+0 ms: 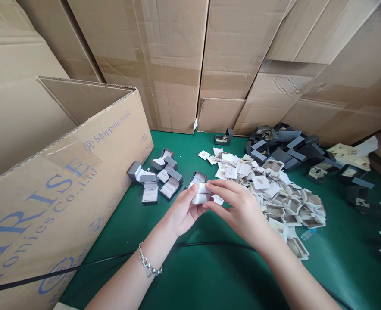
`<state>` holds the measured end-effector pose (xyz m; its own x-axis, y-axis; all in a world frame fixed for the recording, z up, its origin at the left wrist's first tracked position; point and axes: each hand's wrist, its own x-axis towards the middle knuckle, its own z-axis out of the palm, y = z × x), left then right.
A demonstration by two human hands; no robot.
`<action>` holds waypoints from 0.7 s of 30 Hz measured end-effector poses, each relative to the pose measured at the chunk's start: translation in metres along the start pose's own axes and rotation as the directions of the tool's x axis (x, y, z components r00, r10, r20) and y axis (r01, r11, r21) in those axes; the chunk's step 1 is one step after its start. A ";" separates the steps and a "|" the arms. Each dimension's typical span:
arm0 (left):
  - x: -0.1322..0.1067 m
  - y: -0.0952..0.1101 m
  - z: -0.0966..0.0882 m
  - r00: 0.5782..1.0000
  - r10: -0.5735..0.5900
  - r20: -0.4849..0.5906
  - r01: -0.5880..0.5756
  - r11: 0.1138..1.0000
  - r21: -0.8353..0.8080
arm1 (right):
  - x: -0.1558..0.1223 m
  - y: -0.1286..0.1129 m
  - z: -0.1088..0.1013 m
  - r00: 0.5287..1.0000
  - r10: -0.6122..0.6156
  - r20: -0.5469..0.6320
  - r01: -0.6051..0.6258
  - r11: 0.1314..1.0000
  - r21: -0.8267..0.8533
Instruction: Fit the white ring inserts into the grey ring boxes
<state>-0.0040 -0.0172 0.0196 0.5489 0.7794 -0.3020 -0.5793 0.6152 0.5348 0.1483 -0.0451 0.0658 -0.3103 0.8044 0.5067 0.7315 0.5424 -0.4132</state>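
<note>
Between both hands, over the middle of the green table, is a small grey jewelry box with its lid raised and a white insert at its front. My left hand grips the box from the left, thumb on the white insert. From the right, my right hand pinches the insert's edge with thumb and fingers. Fingers hide much of the box's base, so I cannot tell how far the insert sits inside it. Several similar grey boxes stand with lids up to the left of my hands.
A pile of white cards and inserts lies to the right. Dark boxes are heaped behind it. A large open carton stands at left, with a cardboard wall at the back. A black cable crosses the green table.
</note>
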 end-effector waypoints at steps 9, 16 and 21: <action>0.000 -0.002 0.001 0.995 0.038 0.096 -0.039 0.999 0.007 | -0.003 -0.004 0.005 0.989 -0.149 -0.008 0.146 0.981 -0.124; -0.002 -0.001 0.006 0.991 0.023 0.131 -0.023 1.000 -0.001 | -0.001 -0.004 0.003 0.983 -0.184 0.018 0.184 0.970 -0.159; -0.002 0.000 0.004 0.992 -0.012 0.123 0.011 1.000 0.006 | 0.001 -0.005 0.003 0.986 -0.165 0.037 0.168 0.975 -0.146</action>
<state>-0.0029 -0.0187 0.0229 0.6258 0.7514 -0.2092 -0.5691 0.6233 0.5363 0.1430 -0.0465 0.0659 -0.4485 0.7123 0.5398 0.7493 0.6289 -0.2073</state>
